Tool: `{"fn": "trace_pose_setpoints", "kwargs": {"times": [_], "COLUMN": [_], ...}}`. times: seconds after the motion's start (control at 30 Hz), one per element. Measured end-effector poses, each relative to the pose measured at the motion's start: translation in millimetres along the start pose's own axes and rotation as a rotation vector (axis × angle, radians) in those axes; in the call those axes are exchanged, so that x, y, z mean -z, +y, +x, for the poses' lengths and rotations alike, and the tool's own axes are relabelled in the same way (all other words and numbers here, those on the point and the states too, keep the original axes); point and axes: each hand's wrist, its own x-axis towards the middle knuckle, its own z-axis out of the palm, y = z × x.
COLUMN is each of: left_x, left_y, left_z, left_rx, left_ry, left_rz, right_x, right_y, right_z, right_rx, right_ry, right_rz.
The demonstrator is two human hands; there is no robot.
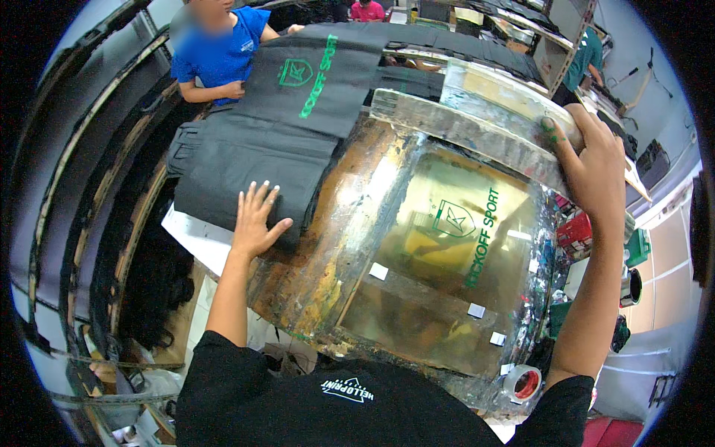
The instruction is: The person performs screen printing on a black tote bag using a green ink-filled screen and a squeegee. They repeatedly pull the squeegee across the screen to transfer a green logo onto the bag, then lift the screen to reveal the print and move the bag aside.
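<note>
My left hand [257,223] lies flat with fingers spread on a black garment piece [257,164], near its lower right edge. Above it, a black panel [320,82] carries a green shield emblem and lettering. To the right is a screen-printing frame [417,112] with yellowish mesh [424,268] showing a matching green design. A long pale bar, apparently a squeegee [491,89], rests along the frame's far side. My right hand [592,153] is closed around its right end, thumb on the near side, with a green stain on the thumb.
A person in a blue shirt [216,56] stands across at the far left, one hand by the black panel. Curved racks [97,201] line the left. A tape roll [522,384] sits at the frame's near right corner. Paint cans [573,232] stand right of it.
</note>
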Motion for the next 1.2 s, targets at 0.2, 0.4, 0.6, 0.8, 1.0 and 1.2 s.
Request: {"fn": "trace_pose_setpoints", "kwargs": {"times": [0.2,0.4,0.6,0.8,1.0,1.2], "left_x": [-37,-41,-3,43,-47,-125], "left_y": [-8,-7,-8,129,304,394], "left_z": [-7,-2,16,72,73,62], "left_rx": [0.04,0.072,0.208,-0.042,-0.404,-0.649], "left_ry": [-0.029,-0.004,-0.079,-0.305,-0.495,-0.287], "left_rz": [0.052,0.047,-0.112,-0.285,-0.406,-0.319], "right_x": [-5,1,-6,-6,-16,-17], "right_y": [2,-6,-6,2,9,3], "right_z": [-3,-10,-16,-19,-17,-23], "right_rx": [0.023,0.021,0.056,0.053,0.064,0.095], "right_ry": [0.024,0.01,0.077,0.097,0.138,0.175], "right_rz": [0.023,0.027,0.057,-0.001,-0.056,-0.027]}}
